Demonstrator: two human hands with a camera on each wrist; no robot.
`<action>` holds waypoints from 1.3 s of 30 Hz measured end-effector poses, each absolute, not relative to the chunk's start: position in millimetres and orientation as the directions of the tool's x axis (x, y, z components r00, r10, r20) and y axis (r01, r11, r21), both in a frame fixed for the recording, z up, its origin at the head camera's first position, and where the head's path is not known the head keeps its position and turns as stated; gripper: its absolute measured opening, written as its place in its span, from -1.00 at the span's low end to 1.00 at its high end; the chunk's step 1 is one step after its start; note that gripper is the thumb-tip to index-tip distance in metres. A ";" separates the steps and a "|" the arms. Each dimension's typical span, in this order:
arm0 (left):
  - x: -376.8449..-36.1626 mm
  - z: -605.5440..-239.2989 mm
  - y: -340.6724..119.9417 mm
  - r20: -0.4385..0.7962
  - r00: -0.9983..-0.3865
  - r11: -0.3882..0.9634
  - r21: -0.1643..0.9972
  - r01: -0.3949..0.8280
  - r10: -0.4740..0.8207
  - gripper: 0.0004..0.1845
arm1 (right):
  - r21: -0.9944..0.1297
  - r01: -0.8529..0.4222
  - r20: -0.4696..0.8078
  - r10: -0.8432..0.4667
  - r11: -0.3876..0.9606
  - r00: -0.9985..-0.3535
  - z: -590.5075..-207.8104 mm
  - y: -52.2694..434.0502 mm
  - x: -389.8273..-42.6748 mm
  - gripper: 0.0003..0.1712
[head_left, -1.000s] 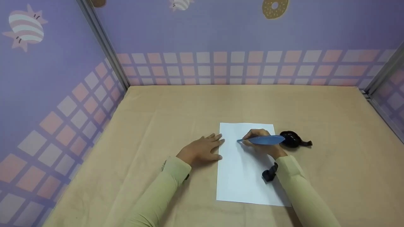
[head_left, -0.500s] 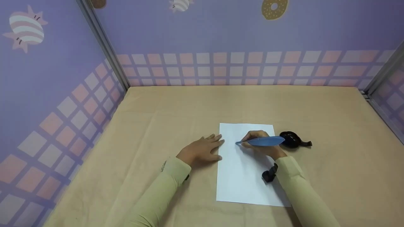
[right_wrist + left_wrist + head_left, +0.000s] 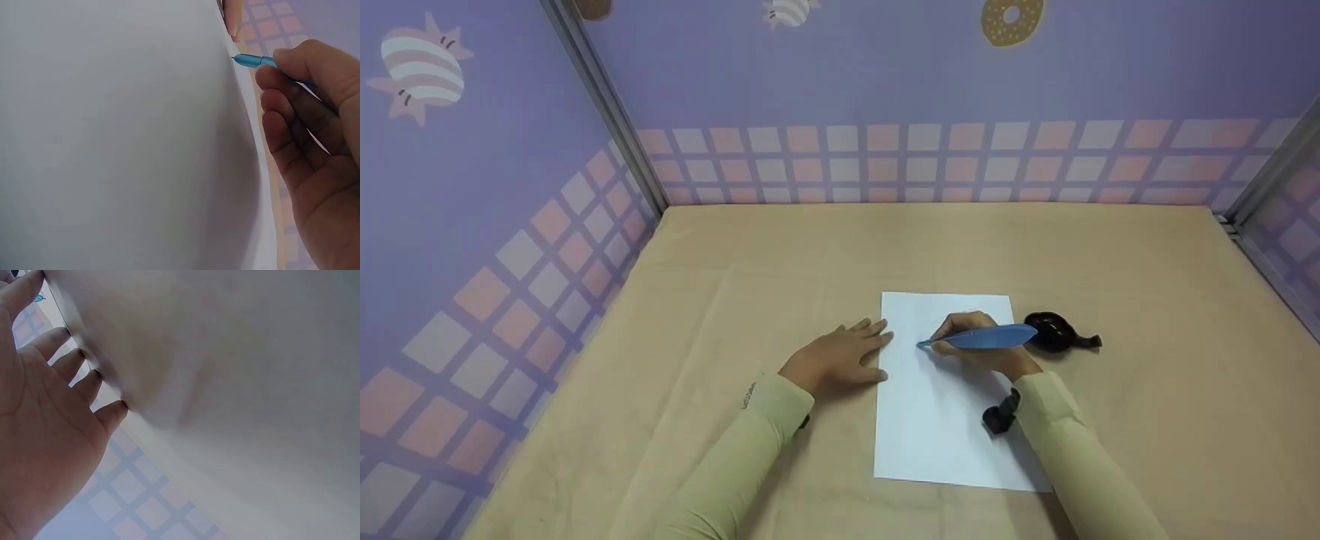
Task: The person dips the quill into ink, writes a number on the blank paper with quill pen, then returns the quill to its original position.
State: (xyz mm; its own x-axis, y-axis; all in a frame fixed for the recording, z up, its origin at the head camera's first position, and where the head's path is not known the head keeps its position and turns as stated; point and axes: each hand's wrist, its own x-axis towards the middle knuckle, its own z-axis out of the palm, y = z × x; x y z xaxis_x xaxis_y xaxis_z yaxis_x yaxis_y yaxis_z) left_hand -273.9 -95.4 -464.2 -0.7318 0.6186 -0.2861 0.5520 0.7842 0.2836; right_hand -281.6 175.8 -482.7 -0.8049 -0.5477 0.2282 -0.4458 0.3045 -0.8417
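A white sheet of paper [image 3: 937, 420] lies on the tan table [image 3: 780, 255]. My right hand [image 3: 979, 345] grips a blue feather-shaped pen [image 3: 982, 337] with its tip pointing left onto the upper part of the sheet. In the right wrist view the pen [image 3: 253, 60] tip touches the paper [image 3: 112, 140] and my right hand [image 3: 309, 124] curls round the barrel. My left hand [image 3: 844, 356] lies flat on the table, its fingertips at the sheet's left edge. In the left wrist view my left hand [image 3: 50, 433] shows straight fingers pressed on the surface.
A black rounded object [image 3: 1057, 332] with a small tail lies just right of the sheet's top corner. Purple patterned walls [image 3: 885, 90] close the table on the left, back and right. A dark strap [image 3: 1001, 415] sits at my right wrist.
The pen tip has crept slightly left across the paper. My left hand has stayed where it was.
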 end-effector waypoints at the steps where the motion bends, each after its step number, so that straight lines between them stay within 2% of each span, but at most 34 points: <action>1: -273.8 -464.1 -95.5 -0.286 -0.732 0.784 0.282 0.552 0.618 -0.24 | -0.842 -0.447 0.226 -0.556 0.302 -0.800 -482.5 175.6 -281.1 -0.90; 8: -273.5 -464.3 -95.2 -0.287 -0.737 0.789 0.287 0.543 0.612 -0.24 | -0.874 -0.399 0.175 -0.586 0.278 -0.791 -480.0 173.6 -278.1 -0.88; 20: -273.9 -465.1 -95.1 -0.284 -0.734 0.786 0.287 0.548 0.616 -0.24 | -0.886 -0.387 0.161 -0.615 0.254 -0.772 -480.1 173.8 -277.2 -0.86; 27: -275.0 -465.8 -95.4 -0.285 -0.735 0.787 0.270 0.554 0.615 -0.23 | -0.872 -0.387 0.131 -0.620 0.299 -0.774 -479.7 172.9 -277.2 -0.87; 35: -275.1 -465.8 -95.4 -0.278 -0.732 0.781 0.277 0.559 0.622 -0.23 | -0.893 -0.397 0.161 -0.673 0.213 -0.722 -480.2 173.0 -275.7 -0.86; 39: -274.1 -464.5 -95.6 -0.286 -0.730 0.783 0.277 0.557 0.621 -0.24 | -0.896 -0.390 0.151 -0.680 0.212 -0.717 -481.8 172.9 -274.8 -0.84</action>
